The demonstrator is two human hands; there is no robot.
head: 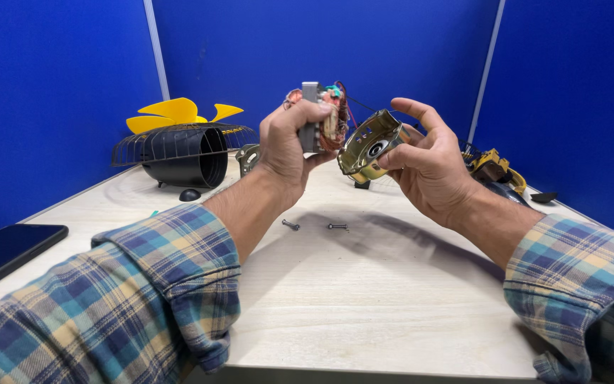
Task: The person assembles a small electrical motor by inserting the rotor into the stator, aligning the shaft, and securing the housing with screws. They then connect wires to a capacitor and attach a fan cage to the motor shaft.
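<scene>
Holding two motor parts up over the middle of the bench [392, 299], the person risks tearing the thin wires [349, 114] that trail off the stator [321, 121] if the hands draw apart or twist. The cap [367, 146] could also slip, since only fingertips pinch it. The two screws [314, 226] lying loose mid-bench might roll if a sleeve brushes them. The left hand [286, 146] is closed firmly around the stator, fingers wrapped over its front. The right hand [428, 160] is partly open, with thumb and fingers on the brass-coloured cap's rim and the forefinger lifted clear.
</scene>
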